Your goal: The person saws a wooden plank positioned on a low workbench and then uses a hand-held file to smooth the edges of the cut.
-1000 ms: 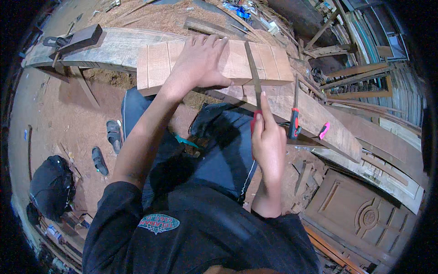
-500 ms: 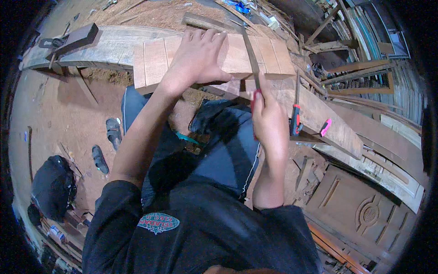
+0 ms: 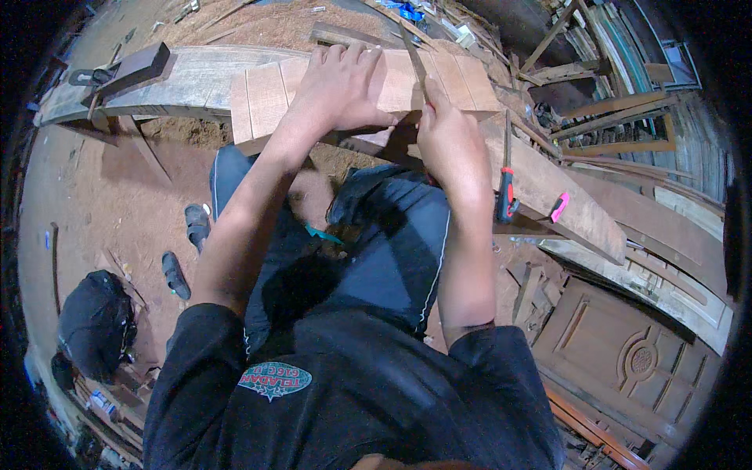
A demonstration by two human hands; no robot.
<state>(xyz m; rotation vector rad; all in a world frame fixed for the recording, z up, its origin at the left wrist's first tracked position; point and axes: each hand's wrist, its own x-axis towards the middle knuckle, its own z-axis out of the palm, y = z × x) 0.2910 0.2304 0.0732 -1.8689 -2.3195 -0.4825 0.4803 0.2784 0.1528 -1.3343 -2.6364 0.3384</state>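
Note:
A pale wooden block [image 3: 262, 98] with several straight lines across its top lies on a long plank. My left hand [image 3: 337, 90] is laid over the block's middle, fingers reaching its far edge and thumb along the near edge, gripping it. My right hand [image 3: 453, 145] is closed around the handle of a handsaw [image 3: 415, 63], at the block's near edge. The saw's narrow blade slants away across the block, right of my left hand; its handle is hidden in my fist. On the plank to the right lie a red-and-black-handled tool [image 3: 507, 192] and a pink cutter [image 3: 559, 207].
A hand plane [image 3: 129, 74] rests on the plank [image 3: 196, 66] at the left. Sandals [image 3: 175, 274] and a black bag [image 3: 95, 323] are on the floor. Sawdust lies beyond the plank. Stacked boards [image 3: 693, 157] and a carved door panel [image 3: 627, 356] are at the right.
My right hand has moved away from me and slightly left, pushing the saw farther across the block. My left hand keeps its place on the block.

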